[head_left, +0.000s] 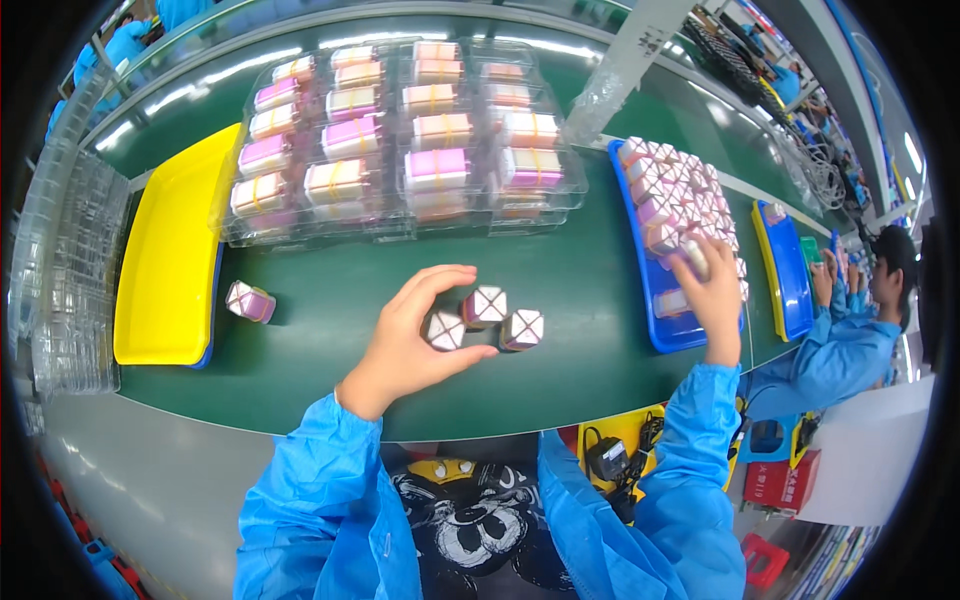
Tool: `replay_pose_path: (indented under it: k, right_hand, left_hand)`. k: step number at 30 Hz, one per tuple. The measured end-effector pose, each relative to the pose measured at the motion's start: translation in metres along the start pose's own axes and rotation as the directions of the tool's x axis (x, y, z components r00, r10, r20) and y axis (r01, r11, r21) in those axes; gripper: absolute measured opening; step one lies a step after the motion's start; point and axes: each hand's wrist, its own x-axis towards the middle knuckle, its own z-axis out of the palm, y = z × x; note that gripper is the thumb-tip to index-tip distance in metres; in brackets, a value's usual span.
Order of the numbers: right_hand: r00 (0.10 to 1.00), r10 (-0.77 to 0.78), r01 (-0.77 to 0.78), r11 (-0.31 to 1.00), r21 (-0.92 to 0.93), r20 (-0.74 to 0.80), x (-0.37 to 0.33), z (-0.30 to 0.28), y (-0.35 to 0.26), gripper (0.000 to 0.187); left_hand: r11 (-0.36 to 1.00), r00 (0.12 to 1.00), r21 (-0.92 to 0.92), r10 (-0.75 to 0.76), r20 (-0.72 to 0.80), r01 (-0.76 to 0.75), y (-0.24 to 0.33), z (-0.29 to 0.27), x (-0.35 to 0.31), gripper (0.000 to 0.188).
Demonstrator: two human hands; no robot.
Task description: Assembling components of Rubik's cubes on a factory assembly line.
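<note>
Ok, I've got both hands on screen now. Left hand (pixel 415 335) sits on the green belt (pixel 330 340), thumb and forefinger curved into a wide C around three small white-and-pink blocks (pixel 485 318) w/ crossed bands on top. Thumb tip touches the front of the cluster near the middle, forefinger arcs over the back — the hand is cupped round them, not pinched tight, and the blocks rest on the belt, bunched up and touching each other, roughly centre frame. Right hand (pixel 712 290) is out to the right, over the blue tray (pixel 660 335), fingers closed on one small block (pixel 696 258) at the near end of the packed rows of white-and-pink blocks (pixel 680 190) in that tray. One more block lies flat near the tray's front edge (pixel 672 302), just left of my right wrist. A single block (pixel 250 301) sits alone on the belt to the left, just beside the yellow tray (pixel 170 270). Behind the cluster, well apart, clear plastic clamshell trays (pixel 400 140) hold rows of pink-and-cream bundles w/ yellow bands. Far right, another person in a blue coat (pixel 840 350) sits at the same belt, next to a second blue tray (pixel 790 275).
</note>
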Motion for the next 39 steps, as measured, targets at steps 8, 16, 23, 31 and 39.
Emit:
replay_pose_path:
  k: [8,16,23,31,39]
  right_hand:
    - [1.0,0.022,-0.025,0.982,-0.185,-0.019,0.022,0.02,-0.041,0.05]
    - [0.949,-0.211,0.252,0.955,-0.16,0.234,0.035,0.007,-0.009,0.04]
    - [0.916,-0.297,0.31,0.951,-0.007,0.269,0.053,0.009,0.004,0.043]
    - [0.947,-0.273,0.211,0.927,0.309,0.172,0.044,-0.037,-0.045,0.045]
    - [0.749,-0.547,0.411,0.826,0.387,0.373,-0.005,0.012,-0.148,0.042]
  left_hand:
    - [0.843,0.962,0.471,0.271,0.045,-0.26,0.023,0.025,0.004,0.047]
    - [0.877,0.983,0.445,0.136,0.128,-0.179,0.023,0.028,0.015,0.042]
    - [0.904,0.99,0.404,0.122,0.065,-0.138,0.016,0.017,0.01,0.04]
    - [0.894,0.995,0.439,0.102,-0.007,-0.088,0.017,0.006,0.004,0.041]
    - [0.877,0.993,0.481,0.069,-0.096,-0.014,0.019,0.016,0.011,0.042]
